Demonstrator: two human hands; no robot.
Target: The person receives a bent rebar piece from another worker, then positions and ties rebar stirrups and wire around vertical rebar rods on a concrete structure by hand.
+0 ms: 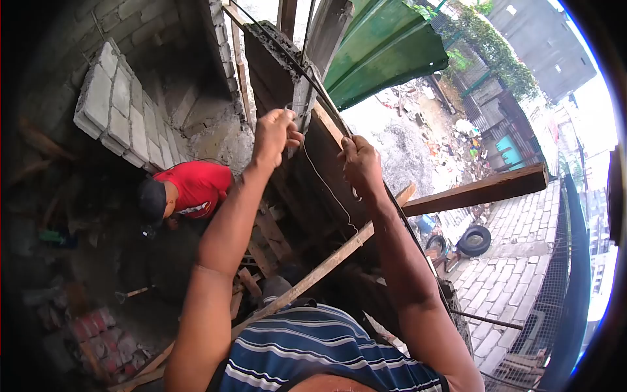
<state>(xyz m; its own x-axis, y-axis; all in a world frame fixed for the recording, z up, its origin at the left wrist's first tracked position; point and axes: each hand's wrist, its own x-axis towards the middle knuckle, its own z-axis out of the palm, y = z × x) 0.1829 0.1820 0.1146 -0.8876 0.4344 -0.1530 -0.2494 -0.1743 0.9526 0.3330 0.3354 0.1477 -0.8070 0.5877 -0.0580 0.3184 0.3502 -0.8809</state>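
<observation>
My left hand (274, 138) is raised beside a grey upright post (318, 49), its fingers pinched on a thin wire (321, 178). From those fingers the wire trails down, loosely bent, across dark formwork boards (324, 171). My right hand (361, 166) is closed in a fist against a long dark rod (330, 110) that runs along the top of the boards. A small rounded end shows below that fist; what it belongs to is hidden by the fingers.
A wooden beam (477, 190) juts right, and a thin timber strip (307, 279) crosses before my body. Below left, a person in a red shirt (196, 185) bends down near stacked blocks (127, 108). Green metal sheeting (385, 49) hangs behind; a tyre (474, 241) lies right.
</observation>
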